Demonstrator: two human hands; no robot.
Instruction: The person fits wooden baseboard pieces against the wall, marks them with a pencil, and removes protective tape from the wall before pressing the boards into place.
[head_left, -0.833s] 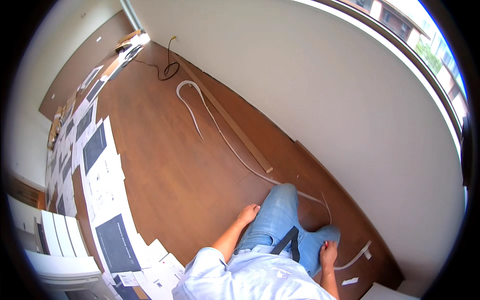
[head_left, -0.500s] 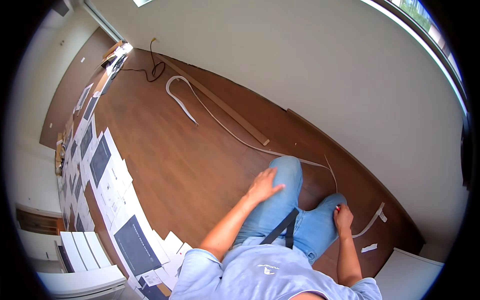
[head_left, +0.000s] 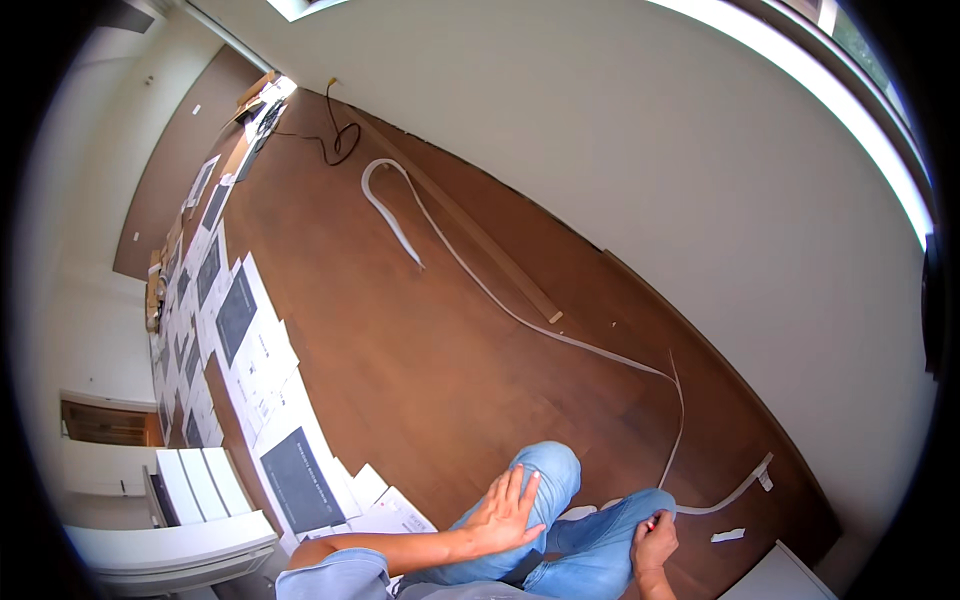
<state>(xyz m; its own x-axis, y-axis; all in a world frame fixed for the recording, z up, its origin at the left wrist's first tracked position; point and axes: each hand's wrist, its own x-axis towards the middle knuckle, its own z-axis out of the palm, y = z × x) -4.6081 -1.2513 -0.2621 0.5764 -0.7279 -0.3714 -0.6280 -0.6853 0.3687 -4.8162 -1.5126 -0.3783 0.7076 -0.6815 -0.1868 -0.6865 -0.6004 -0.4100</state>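
Note:
My left hand point(head_left: 503, 515) lies over my bent left knee, fingers spread and holding nothing. At my right knee, my right hand point(head_left: 653, 545) is closed round a small thing with a red part point(head_left: 652, 521) showing by the thumb; most of it is hidden in the fingers. A long, thin white strip point(head_left: 560, 337) runs in a curve across the brown wood floor and bends back near the right knee. Beyond that knee lie a shorter white strip point(head_left: 735, 498) and a torn white scrap point(head_left: 728, 535).
A long brown trim board point(head_left: 480, 235) lies near the wall. Behind it is a dark cable point(head_left: 345, 145). Overlapping printed cardboard sheets point(head_left: 300, 480) cover the floor at the left. A white cabinet point(head_left: 170, 550) stands at lower left, another white unit point(head_left: 780, 575) at lower right.
My body and knees have moved lower in the view, and more floor shows ahead. My left hand now lies spread on the knee. My right hand stays closed beside the right knee.

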